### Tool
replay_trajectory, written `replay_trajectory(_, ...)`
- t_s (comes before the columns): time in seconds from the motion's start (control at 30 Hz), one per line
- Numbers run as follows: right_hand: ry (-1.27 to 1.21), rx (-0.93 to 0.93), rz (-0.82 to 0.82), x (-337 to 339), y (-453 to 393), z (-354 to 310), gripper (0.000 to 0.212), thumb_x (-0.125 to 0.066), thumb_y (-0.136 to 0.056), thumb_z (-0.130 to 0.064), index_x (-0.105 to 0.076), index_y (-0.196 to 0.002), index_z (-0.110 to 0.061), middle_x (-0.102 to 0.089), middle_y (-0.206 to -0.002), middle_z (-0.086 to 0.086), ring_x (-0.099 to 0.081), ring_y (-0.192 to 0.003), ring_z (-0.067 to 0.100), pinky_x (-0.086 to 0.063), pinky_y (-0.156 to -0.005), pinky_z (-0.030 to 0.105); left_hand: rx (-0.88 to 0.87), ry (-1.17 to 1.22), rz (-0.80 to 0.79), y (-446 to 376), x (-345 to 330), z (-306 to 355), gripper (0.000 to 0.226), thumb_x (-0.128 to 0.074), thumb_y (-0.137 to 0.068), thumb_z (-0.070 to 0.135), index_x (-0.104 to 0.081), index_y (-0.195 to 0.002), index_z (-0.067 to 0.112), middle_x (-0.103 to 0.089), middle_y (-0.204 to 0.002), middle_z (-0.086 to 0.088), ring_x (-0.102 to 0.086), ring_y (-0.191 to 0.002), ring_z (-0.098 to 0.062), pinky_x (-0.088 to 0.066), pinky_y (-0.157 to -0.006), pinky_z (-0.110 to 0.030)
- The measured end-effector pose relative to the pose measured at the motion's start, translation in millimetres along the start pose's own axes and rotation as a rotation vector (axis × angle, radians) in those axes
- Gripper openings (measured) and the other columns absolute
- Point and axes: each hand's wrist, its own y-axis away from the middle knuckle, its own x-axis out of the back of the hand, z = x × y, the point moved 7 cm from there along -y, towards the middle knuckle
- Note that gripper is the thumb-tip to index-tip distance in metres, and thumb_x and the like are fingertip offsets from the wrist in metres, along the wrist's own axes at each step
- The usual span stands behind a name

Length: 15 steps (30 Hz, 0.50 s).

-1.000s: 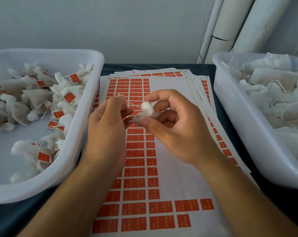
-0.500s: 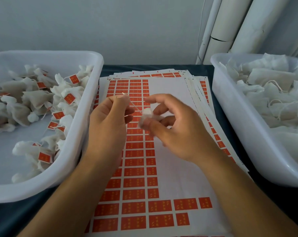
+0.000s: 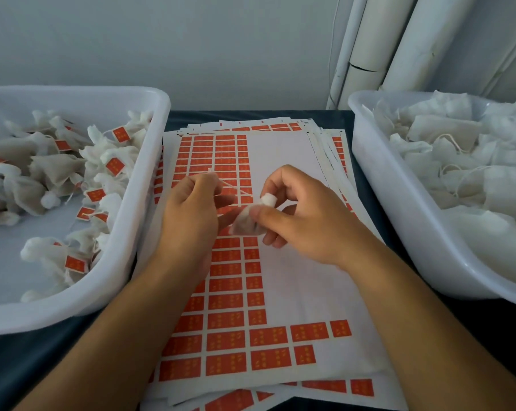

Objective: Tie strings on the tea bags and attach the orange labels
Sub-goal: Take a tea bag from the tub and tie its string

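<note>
Two hands meet over a stack of label sheets (image 3: 295, 179) in the head view. The right hand (image 3: 307, 221) pinches a small tea bag (image 3: 248, 222) by its gathered neck between thumb and forefinger, the bag's white tuft poking up above the thumb. The left hand (image 3: 191, 212) has its fingers curled and pinches a thin string (image 3: 236, 188) that runs taut from its fingertips across to the bag's neck. Both hands hover above the top sheet, where rows of orange labels (image 3: 225, 301) remain. On the dark tabletop (image 3: 22, 363), a white tub at left (image 3: 126, 262) holds finished tea bags (image 3: 52, 170) with orange tags, and a white tub at right (image 3: 399, 232) holds untied bags (image 3: 446, 149) with loose strings.
</note>
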Motion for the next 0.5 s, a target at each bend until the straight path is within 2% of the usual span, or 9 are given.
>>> replay_trajectory(0.17, 0.020, -0.034, -0.009, -3, 8, 2, 0.017, -0.068, -0.097, -0.036, -0.052, -0.095, -0.033, -0.068, -0.087, -0.011, -0.074, -0.064, 0.007, -0.058, -0.056, 0.018, -0.075, -0.068, 0.021, 1, 1, 4, 0.025, -0.050, -0.102, 0.029, -0.065, -0.083, 0.023, -0.070, -0.076, 0.006, -0.073, -0.076, -0.008, -0.060, -0.060, -0.022)
replay_trajectory(0.37, 0.111, -0.086, -0.008, -11, 12, 4, 0.024, -0.072, -0.092, -0.044, -0.049, -0.098, -0.039, -0.065, -0.090, -0.019, -0.071, -0.064, -0.001, -0.054, -0.053, 0.012, -0.187, -0.180, 0.005, 1, 3, 12, 0.023, -0.053, -0.102, 0.036, -0.066, -0.086, 0.024, -0.069, -0.077, 0.010, -0.069, -0.076, -0.003, -0.050, -0.052, -0.010)
replay_trajectory(0.43, 0.158, -0.122, -0.038, -13, 18, 8, 0.035, -0.074, -0.087, -0.056, -0.049, -0.108, -0.042, -0.062, -0.101, -0.025, -0.070, -0.068, 0.003, -0.054, -0.056, 0.014, -0.146, -0.250, -0.039, 1, 1, 8, 0.020, -0.054, -0.101, 0.045, -0.065, -0.092, 0.032, -0.070, -0.080, 0.014, -0.070, -0.077, -0.003, -0.050, -0.050, -0.010)
replay_trajectory(0.5, 0.243, -0.130, -0.043, -8, 26, 10, 0.054, -0.071, -0.083, -0.066, -0.045, -0.127, -0.046, -0.053, -0.116, -0.028, -0.063, -0.074, 0.000, -0.046, -0.061, 0.013, -0.097, -0.284, -0.040, 3, 3, 5, 0.015, -0.055, -0.099, 0.052, -0.061, -0.107, 0.040, -0.069, -0.091, 0.016, -0.070, -0.082, -0.008, -0.053, -0.056, -0.013)
